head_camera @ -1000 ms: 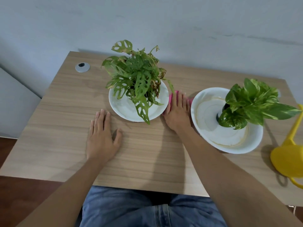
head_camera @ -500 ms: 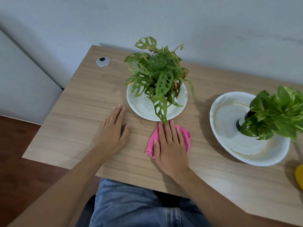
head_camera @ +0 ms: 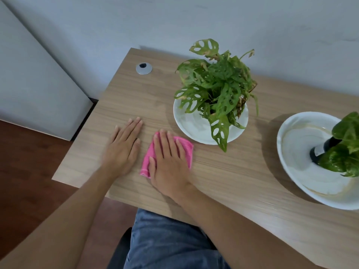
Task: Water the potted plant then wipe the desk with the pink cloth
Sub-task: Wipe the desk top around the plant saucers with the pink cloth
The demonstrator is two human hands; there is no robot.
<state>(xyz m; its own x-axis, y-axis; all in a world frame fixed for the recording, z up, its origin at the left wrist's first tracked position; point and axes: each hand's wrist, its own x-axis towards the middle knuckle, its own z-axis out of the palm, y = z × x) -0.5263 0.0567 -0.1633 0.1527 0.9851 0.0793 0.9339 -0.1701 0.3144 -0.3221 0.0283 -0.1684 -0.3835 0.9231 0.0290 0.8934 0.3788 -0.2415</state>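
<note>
head view | above desk (head_camera: pixel 242 177) | facing forward-down | near

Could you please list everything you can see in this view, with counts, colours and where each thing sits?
desk: one, light wood grain, fills the middle and right of the view.
cable grommet: one, silver with a dark centre, far left corner of the desk.
holey-leaf plant: one, green with some brown edges, standing in the smaller white dish.
second plant: one, green, dark pot, in the larger white dish at the right edge, partly cut off.
pink cloth: one, pink, flat on the desk near the smaller dish.
wall: pale grey, behind the desk.
floor: dark reddish wood, at left.
jeans: blue, below the desk edge.
left hand: flat on the desk, holding nothing.
right hand: pressed flat on the pink cloth.
</note>
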